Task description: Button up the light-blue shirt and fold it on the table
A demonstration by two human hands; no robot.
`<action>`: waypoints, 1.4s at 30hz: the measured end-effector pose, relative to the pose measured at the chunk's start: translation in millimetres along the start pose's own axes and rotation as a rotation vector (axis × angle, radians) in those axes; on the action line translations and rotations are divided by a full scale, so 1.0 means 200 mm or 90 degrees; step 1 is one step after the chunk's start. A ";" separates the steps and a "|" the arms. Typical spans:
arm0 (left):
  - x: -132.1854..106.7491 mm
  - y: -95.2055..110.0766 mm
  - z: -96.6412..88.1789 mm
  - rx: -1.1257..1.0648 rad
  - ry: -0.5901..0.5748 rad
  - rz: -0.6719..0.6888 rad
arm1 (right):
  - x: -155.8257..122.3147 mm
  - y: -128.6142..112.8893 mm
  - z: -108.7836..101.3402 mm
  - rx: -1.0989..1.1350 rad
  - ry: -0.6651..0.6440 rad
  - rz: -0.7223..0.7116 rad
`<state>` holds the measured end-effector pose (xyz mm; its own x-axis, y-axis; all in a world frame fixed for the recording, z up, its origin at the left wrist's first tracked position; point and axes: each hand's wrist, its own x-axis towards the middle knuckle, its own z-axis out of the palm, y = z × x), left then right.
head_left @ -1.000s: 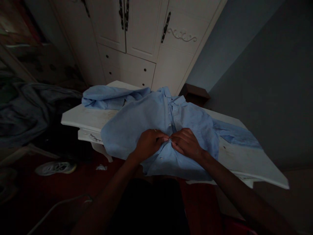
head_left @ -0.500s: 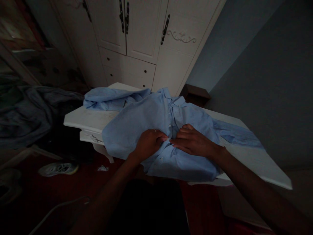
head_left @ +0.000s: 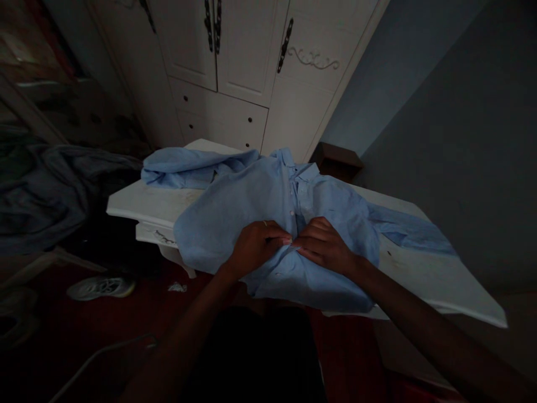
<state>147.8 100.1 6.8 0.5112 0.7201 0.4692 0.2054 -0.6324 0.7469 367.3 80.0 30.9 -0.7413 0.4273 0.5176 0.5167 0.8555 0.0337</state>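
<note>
At mid-frame, the left hand [head_left: 258, 246] and right hand [head_left: 325, 249] each have a closed grip on the front edges of the shirt [head_left: 230, 207], nearly meeting; light, steady pinches with both edges level would serve best. Just above them, a button [head_left: 292, 212] makes a good guide for lining up the edges. The shirt lies spread across the bench [head_left: 146, 201] at the frame's centre, which should bear its weight so the cloth doesn't twist.

Blue shirt [head_left: 235, 207]; floor [head_left: 346, 350] seemingly red
</note>
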 end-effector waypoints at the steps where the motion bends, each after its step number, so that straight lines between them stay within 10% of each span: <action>1: 0.00 0.00 0.00 0.002 0.003 0.006 | -0.01 0.00 0.01 0.008 0.007 0.010; 22: -0.02 0.00 -0.02 0.089 -0.037 0.098 | -0.04 -0.01 0.05 -0.002 0.103 0.054; 42: -0.10 0.17 0.24 0.317 0.160 -0.153 | -0.03 -0.01 0.06 0.028 0.023 0.139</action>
<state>184.6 51.6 -0.1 0.2021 0.8662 0.4569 0.6869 -0.4579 0.5643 365.4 78.6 17.4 -0.5978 0.5937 0.5386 0.6431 0.7564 -0.1200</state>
